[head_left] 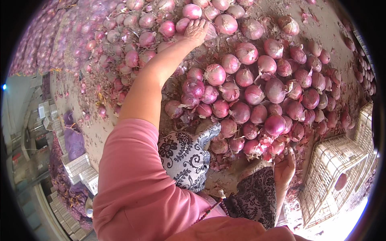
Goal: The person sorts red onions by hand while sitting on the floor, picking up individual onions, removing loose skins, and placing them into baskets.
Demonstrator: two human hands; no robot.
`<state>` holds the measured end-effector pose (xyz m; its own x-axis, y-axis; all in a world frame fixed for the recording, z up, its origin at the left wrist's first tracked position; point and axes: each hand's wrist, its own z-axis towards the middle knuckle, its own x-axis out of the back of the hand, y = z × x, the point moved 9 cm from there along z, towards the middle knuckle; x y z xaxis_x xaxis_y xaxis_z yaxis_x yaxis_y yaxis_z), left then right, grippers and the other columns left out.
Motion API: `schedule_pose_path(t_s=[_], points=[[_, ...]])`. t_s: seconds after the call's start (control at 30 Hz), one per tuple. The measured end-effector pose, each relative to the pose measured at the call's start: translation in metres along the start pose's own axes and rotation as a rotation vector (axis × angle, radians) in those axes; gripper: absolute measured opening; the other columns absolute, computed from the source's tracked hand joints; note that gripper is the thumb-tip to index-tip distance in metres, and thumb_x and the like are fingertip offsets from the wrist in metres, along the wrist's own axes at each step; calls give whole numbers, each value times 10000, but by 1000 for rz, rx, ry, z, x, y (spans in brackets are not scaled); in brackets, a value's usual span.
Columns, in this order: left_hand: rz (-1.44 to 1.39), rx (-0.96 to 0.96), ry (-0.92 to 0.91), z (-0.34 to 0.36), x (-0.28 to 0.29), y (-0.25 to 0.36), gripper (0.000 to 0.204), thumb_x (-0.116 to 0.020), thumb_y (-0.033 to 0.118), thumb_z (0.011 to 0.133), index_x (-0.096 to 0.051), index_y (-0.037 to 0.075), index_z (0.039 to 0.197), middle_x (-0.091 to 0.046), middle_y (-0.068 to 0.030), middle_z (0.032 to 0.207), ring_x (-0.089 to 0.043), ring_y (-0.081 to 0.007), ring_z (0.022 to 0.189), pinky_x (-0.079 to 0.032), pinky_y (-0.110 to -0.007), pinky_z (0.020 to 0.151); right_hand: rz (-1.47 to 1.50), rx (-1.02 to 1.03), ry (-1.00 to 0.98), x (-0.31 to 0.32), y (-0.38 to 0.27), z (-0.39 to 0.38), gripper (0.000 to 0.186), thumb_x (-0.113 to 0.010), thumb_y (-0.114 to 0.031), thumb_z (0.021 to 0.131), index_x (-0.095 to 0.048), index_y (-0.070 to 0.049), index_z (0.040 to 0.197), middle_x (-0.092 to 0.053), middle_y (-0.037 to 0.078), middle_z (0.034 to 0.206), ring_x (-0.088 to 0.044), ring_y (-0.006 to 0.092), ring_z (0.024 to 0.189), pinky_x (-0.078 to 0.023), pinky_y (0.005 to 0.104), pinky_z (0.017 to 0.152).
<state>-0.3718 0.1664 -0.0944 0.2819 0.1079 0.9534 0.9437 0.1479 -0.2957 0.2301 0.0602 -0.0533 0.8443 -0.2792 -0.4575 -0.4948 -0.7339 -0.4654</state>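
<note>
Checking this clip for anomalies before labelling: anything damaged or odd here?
Yes, mildly: the ragged onion just left of the right hand has torn, flaking skin, while most around it look smoother. Dry skin scraps also litter the ground. Can't tell whether its flesh is damaged.

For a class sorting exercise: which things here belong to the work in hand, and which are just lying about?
In hand:
- left hand, among the far onions
- right hand, at the heap's near edge
- loose red onions

Apparently just nearby, untouched:
- pale plastic crate
- purple sack
- netted onions
</note>
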Motion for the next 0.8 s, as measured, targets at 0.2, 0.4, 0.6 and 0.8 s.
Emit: schedule_pose_path(t_s=[0.2, 0.4, 0.6, 0.8], points=[[76, 26, -20, 16, -7, 1, 819, -839, 213, 657, -416, 45, 1338, -490, -150, 1289, -507, -313, 1186, -436, -431, 974, -146, 45, -12, -6, -7, -1, 179, -549, -111, 988, -594, -49, 1149, -634, 30, 934, -585, 118, 761, -495, 257, 693], [-215, 166, -234, 13, -9, 22, 976, -862, 402, 608, -396, 11, 1371, -478, -190, 1345, -483, -349, 1254, -407, -415, 1058, -217, 76, 32, -9, 1, -5, 143, -585, -104, 975, -620, -71, 1109, -648, 20, 936, -583, 99, 762, -487, 233, 692], [-1010, 360, -288, -51, 22, 40, 1038, -857, 448, 656, -364, -32, 1433, -519, -206, 1397, -529, -285, 1267, -430, -349, 1070, -334, 81, -23, -19, 5, -11, 158, -576, -104, 979, -620, -64, 1125, -665, 32, 929, -581, 90, 728, -464, 212, 635], [-2342, -55, -731, -89, 126, 178, 791, -831, 357, 774, -467, -7, 1375, -615, -108, 1271, -597, -213, 1152, -482, -382, 1027, -900, 140, -200, -72, 0, -6, 294, -616, -147, 955, -579, -33, 1223, -659, 34, 1009, -610, 107, 841, -494, 262, 738]])
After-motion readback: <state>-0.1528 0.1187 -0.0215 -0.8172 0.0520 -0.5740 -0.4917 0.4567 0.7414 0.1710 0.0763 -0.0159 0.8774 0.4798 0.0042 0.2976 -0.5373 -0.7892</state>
